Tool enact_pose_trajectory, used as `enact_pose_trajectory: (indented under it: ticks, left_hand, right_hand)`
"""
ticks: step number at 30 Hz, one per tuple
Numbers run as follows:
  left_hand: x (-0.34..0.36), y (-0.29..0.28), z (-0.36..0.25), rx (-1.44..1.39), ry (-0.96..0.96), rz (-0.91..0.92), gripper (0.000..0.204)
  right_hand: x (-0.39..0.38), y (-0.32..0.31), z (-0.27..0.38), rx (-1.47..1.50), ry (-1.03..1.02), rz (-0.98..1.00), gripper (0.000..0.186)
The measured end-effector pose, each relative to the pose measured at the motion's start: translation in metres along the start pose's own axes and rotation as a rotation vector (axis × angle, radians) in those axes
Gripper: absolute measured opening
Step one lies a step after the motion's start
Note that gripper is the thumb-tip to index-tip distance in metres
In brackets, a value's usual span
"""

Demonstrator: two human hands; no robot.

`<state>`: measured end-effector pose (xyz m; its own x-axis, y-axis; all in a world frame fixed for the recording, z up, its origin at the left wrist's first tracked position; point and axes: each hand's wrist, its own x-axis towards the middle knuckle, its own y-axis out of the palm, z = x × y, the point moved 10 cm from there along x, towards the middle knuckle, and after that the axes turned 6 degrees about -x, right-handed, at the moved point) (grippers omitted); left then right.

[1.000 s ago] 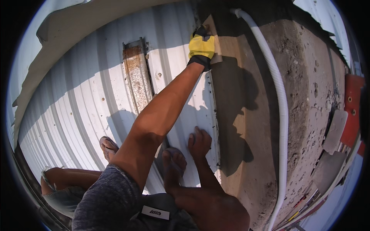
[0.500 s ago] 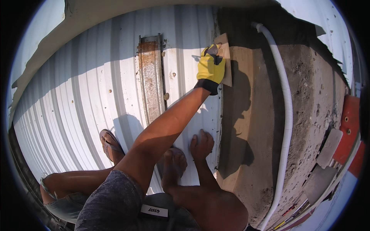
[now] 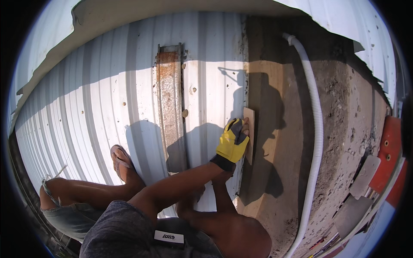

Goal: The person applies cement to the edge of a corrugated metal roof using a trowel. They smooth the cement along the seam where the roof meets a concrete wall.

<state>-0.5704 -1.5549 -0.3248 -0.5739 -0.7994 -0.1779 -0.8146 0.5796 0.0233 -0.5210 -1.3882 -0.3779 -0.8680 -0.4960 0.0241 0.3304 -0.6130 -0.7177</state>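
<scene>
My left hand, in a yellow and black glove with fingertips showing, grips a flat tan board. The board stands along the boundary between the white corrugated metal sheet and a grey-brown plastered strip. My right hand is mostly hidden under the left wrist and glove, so its fingers cannot be made out.
A rusty metal channel lies on the sheet. A white corrugated hose runs along the rough concrete. Red plates and grey offcuts are at the right. My sandalled foot rests on the sheet.
My left hand and the board have moved down the sheet's edge toward me. My right hand, visible earlier with bent fingers on the sheet, is now mostly covered by the left one.
</scene>
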Motion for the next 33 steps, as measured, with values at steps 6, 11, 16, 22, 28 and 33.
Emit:
enact_pose_trajectory:
  ticks: [6,11,16,22,28,33]
  left_hand:
    - [0.230,-0.059,-0.072,0.232,0.367,-0.303,0.045]
    - [0.292,-0.029,-0.073,0.262,0.242,-0.254,0.055]
    - [0.305,-0.016,-0.078,0.299,0.208,-0.166,0.053]
    - [0.225,-0.008,-0.042,0.209,0.201,-0.026,0.052]
    - [0.075,0.002,-0.024,0.042,0.247,-0.017,0.044]
    - [0.222,-0.044,-0.077,0.126,0.243,-0.133,0.045]
  right_hand:
    - [-0.002,0.000,0.063,-0.467,-0.285,-0.088,0.036]
    - [0.002,-0.012,0.052,-0.458,-0.279,-0.162,0.036]
    - [0.003,-0.010,0.052,-0.461,-0.271,-0.151,0.036]
    - [0.004,-0.003,0.056,-0.481,-0.272,-0.110,0.037]
    - [0.003,-0.010,0.051,-0.493,-0.310,-0.163,0.037]
    - [0.003,-0.006,0.059,-0.476,-0.298,-0.130,0.038]
